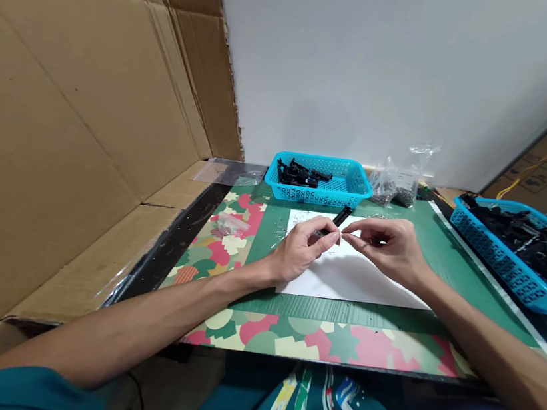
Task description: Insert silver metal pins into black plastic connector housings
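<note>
Over a white sheet of paper (344,280), my left hand (304,248) is closed around a black plastic part (342,216), whose narrow end sticks up past the fingers. My right hand (389,248) meets it from the right, thumb and forefinger pinched at the part's near end. Whatever sits between those fingertips is too small to name. Small metal pins (302,217) lie scattered on the paper's far left corner, and some more rest on the green mat just left of it.
Behind the paper stands a blue basket (317,197) with black parts inside. Clear bags (404,194) of small metal pieces sit beside it. Another blue basket (507,266), heaped with black parts, is at the right. Cardboard (89,107) walls the left side.
</note>
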`<state>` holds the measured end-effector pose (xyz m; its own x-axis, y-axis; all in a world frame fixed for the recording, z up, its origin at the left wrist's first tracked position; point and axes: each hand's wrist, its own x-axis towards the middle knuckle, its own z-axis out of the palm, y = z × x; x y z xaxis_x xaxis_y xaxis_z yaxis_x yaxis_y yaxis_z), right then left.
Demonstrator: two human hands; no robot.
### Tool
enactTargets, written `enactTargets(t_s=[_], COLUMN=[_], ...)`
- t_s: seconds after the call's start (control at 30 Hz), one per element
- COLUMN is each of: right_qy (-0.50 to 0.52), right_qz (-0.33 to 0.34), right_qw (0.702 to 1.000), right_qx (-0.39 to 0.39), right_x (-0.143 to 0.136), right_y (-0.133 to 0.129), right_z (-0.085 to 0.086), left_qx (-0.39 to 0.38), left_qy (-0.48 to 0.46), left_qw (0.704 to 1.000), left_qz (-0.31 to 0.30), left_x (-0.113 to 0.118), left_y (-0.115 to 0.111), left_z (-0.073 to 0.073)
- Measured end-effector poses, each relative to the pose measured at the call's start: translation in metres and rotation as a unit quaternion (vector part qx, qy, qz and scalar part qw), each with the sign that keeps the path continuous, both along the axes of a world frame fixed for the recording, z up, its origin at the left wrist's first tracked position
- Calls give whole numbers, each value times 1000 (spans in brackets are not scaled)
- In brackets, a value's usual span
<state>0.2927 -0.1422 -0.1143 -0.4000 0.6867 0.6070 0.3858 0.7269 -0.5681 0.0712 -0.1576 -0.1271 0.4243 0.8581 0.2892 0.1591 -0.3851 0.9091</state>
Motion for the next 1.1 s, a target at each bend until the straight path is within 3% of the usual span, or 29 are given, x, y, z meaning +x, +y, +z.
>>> enactTargets(t_s=[0.13, 0.3, 0.53, 0.63, 0.87, 1.1], right_qy=[9, 29, 37, 33, -114, -105], right_qz=[11, -7, -61, -52, -35, -5], right_qw=[1000, 999, 995, 992, 964, 975], right_qx=[-28, -16, 65, 110, 236, 196], right_x=[0, 0, 0, -1, 4, 6], right_y=[0, -1, -1, -3, -1, 3], right_z=[0, -1, -4, -4, -7, -9], left_qx=[-3, -41, -19, -38, -10, -2], left_qy=[-5, -79, -73, -79, -54, -47], left_qw=[1000, 996, 997, 996, 998, 999], left_qz=[2, -15, -2, -10, 12, 25], left_x=[1, 1, 2, 3, 2, 2], left_y=[0, 3, 1, 0, 1, 2], left_z=[-1, -7, -6, -4, -6, -10])
